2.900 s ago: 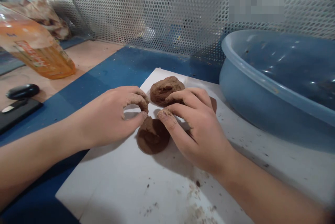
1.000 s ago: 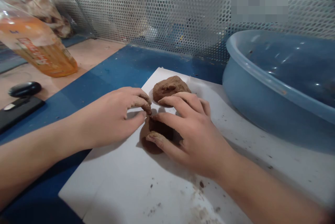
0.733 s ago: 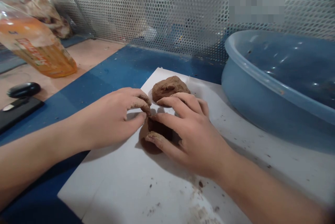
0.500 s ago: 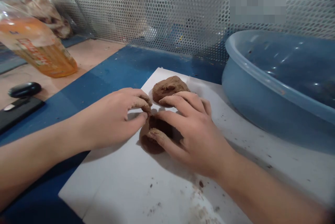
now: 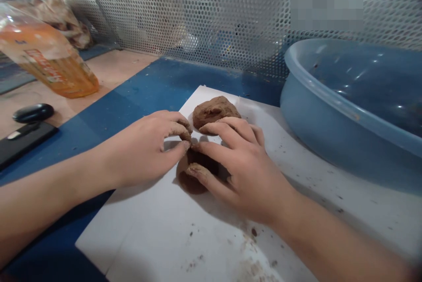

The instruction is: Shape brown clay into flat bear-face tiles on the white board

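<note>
A small piece of dark brown wet clay (image 5: 191,184), which looks hollow like a little bowl, sits on the white board under my hands. My left hand (image 5: 150,150) pinches its far left edge between thumb and fingertips. From the right, my right hand (image 5: 247,167) curls over the same clay, thumb across the near side and index finger at the far edge; the hand hides much of the piece. Both hands have clay smeared on the fingertips. Just beyond, a rough clay lump (image 5: 216,110) lies near the outer fingers of my right hand.
A large blue basin (image 5: 316,128) stands to the right. The white board (image 5: 145,238) carries clay crumbs and smears. Leftward are an orange-liquid bottle (image 5: 62,68), a black mouse-like object (image 5: 33,112) and a dark flat object (image 5: 29,141). A perforated metal panel (image 5: 184,13) closes off the back.
Almost nothing differs. My left thumb tip has shifted slightly right along the clay's edge, and the whole view has moved a little.
</note>
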`<state>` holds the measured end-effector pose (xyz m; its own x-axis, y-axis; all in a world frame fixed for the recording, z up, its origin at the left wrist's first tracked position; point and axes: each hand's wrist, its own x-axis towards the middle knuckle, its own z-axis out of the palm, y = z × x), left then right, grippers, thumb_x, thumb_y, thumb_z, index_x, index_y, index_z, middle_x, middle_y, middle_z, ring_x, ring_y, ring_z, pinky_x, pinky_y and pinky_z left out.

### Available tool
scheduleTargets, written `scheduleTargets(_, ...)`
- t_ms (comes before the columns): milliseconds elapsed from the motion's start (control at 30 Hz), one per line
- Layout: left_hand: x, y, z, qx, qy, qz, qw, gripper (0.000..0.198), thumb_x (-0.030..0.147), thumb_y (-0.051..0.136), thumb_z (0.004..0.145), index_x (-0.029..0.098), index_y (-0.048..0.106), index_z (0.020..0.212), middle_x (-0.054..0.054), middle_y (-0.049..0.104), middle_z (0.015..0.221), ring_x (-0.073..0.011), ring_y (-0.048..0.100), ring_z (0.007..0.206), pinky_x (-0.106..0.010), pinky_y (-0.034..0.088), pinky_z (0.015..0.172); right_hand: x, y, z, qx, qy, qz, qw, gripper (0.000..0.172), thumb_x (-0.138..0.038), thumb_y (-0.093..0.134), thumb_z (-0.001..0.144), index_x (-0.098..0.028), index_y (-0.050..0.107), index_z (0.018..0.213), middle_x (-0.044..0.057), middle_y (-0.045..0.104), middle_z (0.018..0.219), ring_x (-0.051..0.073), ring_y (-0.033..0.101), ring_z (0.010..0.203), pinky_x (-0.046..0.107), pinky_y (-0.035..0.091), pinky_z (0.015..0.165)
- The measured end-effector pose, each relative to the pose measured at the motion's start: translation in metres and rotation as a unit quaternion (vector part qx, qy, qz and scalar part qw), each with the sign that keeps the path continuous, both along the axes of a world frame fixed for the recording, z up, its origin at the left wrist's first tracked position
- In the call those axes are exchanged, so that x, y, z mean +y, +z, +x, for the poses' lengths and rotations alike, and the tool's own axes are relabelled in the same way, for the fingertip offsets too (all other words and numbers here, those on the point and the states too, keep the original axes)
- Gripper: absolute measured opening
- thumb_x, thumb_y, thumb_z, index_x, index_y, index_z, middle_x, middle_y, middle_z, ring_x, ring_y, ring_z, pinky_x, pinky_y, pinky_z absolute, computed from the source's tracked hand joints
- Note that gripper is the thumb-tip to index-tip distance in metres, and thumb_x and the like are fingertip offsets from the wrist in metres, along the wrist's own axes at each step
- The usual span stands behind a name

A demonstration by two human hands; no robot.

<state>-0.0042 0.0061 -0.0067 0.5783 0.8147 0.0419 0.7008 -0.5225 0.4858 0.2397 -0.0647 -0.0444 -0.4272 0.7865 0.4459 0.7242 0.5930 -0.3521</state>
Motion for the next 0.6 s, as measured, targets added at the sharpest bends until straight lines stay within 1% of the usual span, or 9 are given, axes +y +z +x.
scheduleTargets(167, 0.0005, 0.0009, 0.0004, 0.004, -0.005, 0.0, 1.0, 0.038, 0.052, 0.055, 0.102, 0.032, 0.088, 0.102, 0.002, 0.082, 0.139, -0.0186, 0.075, 0.131, -0.043, 0.056, 0.128, -0.0004, 0.0015, -0.0006, 0.002, -0.002, 0.001, 1.0, 0.034, -0.049, 0.065, 0.121, -0.027, 0.09, 0.125, 0.01, 0.08, 0.156, 0.038, 0.062, 0.152, 0.058, 0.043, 0.12)
scheduleTargets(300, -0.0005, 0.0017, 0.0022, 0.001, -0.002, -0.002, 1.0, 0.039, 0.053, 0.055, 0.102, 0.031, 0.087, 0.101, 0.001, 0.083, 0.137, -0.019, 0.075, 0.129, -0.044, 0.056, 0.126, -0.0004, 0.0021, -0.0007, 0.0, -0.006, 0.012, 1.0, 0.031, -0.046, 0.066, 0.12, -0.028, 0.09, 0.122, 0.009, 0.081, 0.155, 0.038, 0.063, 0.151, 0.058, 0.046, 0.119)
scheduleTargets(467, -0.0015, 0.0021, 0.0038, -0.001, 0.019, -0.009, 1.0, 0.039, 0.061, 0.059, 0.103, 0.033, 0.085, 0.097, 0.004, 0.083, 0.13, -0.0188, 0.074, 0.128, -0.043, 0.055, 0.119, 0.0001, 0.0037, -0.0013, 0.013, -0.033, 0.028, 0.999, 0.029, -0.042, 0.065, 0.12, -0.027, 0.089, 0.118, 0.008, 0.084, 0.149, 0.037, 0.064, 0.15, 0.057, 0.043, 0.119)
scheduleTargets(600, -0.0004, 0.0012, 0.003, 0.008, 0.015, -0.008, 1.0, 0.036, 0.058, 0.06, 0.105, 0.032, 0.084, 0.097, 0.004, 0.082, 0.134, -0.0189, 0.073, 0.128, -0.042, 0.054, 0.119, 0.0001, 0.0035, -0.002, 0.023, -0.035, 0.03, 0.999, 0.027, -0.041, 0.066, 0.12, -0.027, 0.089, 0.116, 0.008, 0.084, 0.147, 0.036, 0.064, 0.149, 0.057, 0.042, 0.119)
